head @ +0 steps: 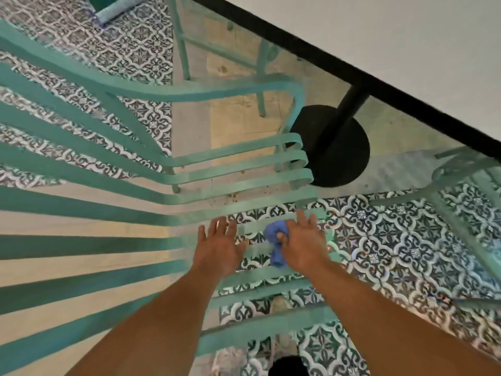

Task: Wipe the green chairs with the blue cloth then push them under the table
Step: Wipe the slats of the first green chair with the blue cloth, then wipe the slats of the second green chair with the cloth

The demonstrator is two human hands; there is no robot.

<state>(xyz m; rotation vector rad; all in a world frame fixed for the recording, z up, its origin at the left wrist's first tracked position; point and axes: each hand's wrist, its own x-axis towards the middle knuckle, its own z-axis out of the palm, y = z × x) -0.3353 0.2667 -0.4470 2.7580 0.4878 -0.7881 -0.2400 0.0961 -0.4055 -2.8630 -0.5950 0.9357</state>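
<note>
Along the left side, the slatted back of a green chair [81, 169] fans out, its long bands running toward the middle, where they bend into the seat slats. Through the gaps shows the floor [130, 50]: patterned dark-and-white tile at the upper left, plain sandy paving lower down.

At the middle, the left hand [219, 245] lies over the seat slats, palm down, with its fingers spread straight and holding nothing; whether it presses on the slat or hovers just above it I cannot tell. Just beside it on the right, the right hand [301, 242] has the blue cloth [275, 244] bunched beneath it: the thumb curls into the wad and pinches it, while the other fingers reach forward over the slat. The cloth sits on the seat of this chair, between the two hands, touching the right one. Both bare forearms come up from the bottom edge.

Above the hands and a little right stands the black round base [339, 158] of the table's post, just beyond the front edge of the seat. A second green chair [217, 50] stands further off at the top centre, only its legs and rails showing.

The white tabletop [406, 44], edged in black, fills the upper right corner. Under its lower right end, part of another green frame [461, 175] shows above patterned tile.
</note>
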